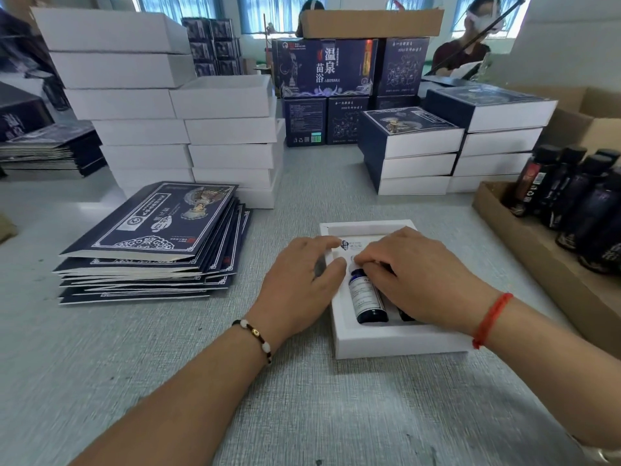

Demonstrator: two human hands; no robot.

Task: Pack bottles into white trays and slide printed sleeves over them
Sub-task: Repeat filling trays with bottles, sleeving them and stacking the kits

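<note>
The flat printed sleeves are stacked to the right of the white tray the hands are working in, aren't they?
Not quite: the head view shows the stack of flat printed sleeves lying to the left of the white tray, not the right. Both hands, left and right, are at that tray.

The worktop (302,415) is covered in a pale grey sheet with a fine woven-looking texture, matt and slightly rough. The tray (386,344) is smooth matt white card. The bottle (368,299) lying in it looks like dark blue glossy plastic or glass, which of the two is unclear, with a paper-like label. The sleeves (151,230) stacked at the left are smooth printed card, dark blue with a faint sheen and raw white edges. The box (537,260) at the right is plain brown corrugated cardboard, matt. The bottles (571,196) standing in it are dark and shiny.
</note>
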